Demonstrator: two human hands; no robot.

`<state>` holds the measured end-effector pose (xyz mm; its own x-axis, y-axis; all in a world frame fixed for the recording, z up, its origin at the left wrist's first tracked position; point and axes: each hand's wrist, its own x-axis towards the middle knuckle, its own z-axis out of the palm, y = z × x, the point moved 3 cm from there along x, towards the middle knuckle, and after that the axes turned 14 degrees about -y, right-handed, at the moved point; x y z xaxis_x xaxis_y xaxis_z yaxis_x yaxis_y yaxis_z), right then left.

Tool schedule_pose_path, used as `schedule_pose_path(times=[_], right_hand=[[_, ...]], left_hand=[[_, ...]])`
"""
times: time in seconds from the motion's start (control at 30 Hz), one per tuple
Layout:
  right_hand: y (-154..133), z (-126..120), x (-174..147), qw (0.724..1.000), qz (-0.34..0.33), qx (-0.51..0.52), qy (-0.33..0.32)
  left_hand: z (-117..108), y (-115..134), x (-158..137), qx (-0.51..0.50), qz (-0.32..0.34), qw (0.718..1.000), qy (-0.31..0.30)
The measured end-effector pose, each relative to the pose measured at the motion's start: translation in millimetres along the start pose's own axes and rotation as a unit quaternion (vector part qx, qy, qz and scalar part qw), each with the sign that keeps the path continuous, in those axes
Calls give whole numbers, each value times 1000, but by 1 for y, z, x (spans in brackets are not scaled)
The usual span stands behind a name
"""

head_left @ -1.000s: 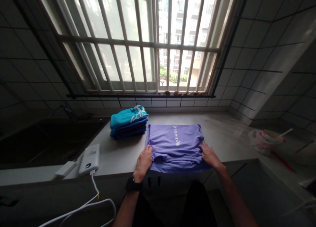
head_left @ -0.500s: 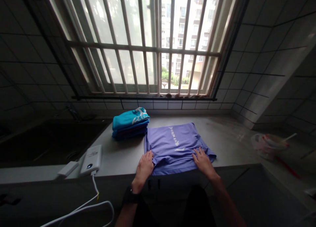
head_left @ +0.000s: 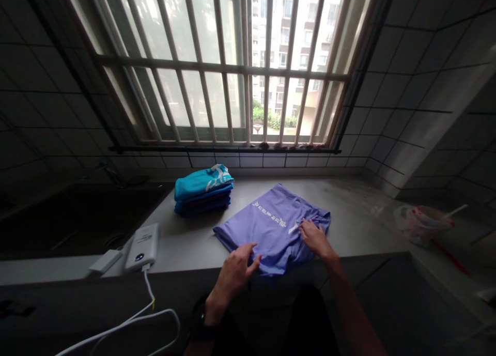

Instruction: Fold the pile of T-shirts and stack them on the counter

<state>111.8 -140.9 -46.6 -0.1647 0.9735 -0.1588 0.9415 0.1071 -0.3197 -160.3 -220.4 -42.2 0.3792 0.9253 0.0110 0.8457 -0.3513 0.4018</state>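
A purple T-shirt [head_left: 263, 224] with white lettering lies partly folded on the counter, turned at an angle, its front edge reaching the counter's edge. My left hand [head_left: 237, 269] is at its near left side, fingers apart and curved; whether the fingertips touch the cloth I cannot tell. Over the right part of the shirt, my right hand [head_left: 313, 236] rests on rumpled cloth with its fingers spread. A stack of folded clothes [head_left: 203, 190], bright turquoise on top and darker blue below, sits behind and left of the shirt.
On the left stand a white power bank [head_left: 142, 248] with a plugged-in cable [head_left: 149, 291] and a small white box [head_left: 105, 262]. Beyond them is a dark sink [head_left: 77, 221]. A plastic-bagged bowl [head_left: 424, 222] stands at right. A barred window [head_left: 225, 69] rises behind the counter [head_left: 182, 242].
The purple T-shirt has turned on the counter, so its lettering now runs slantwise. My left hand has come nearer and its fingers have spread; my right hand has shifted slightly away from me.
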Motion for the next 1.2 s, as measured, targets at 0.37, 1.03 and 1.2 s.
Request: schedule_pose_path(times=[0.37,1.03,1.2], right_hand=[[-22,23,0,993,109,-3,-42],[-20,137,-76,947,-97,-56,301],[-8,115,-77,924,-180,1,338]], left_hand=[[34,-27,-4,128,-118,982,68],[35,-35,-23,60,24,998,17],[15,-40,-47,-67,27,997,34]])
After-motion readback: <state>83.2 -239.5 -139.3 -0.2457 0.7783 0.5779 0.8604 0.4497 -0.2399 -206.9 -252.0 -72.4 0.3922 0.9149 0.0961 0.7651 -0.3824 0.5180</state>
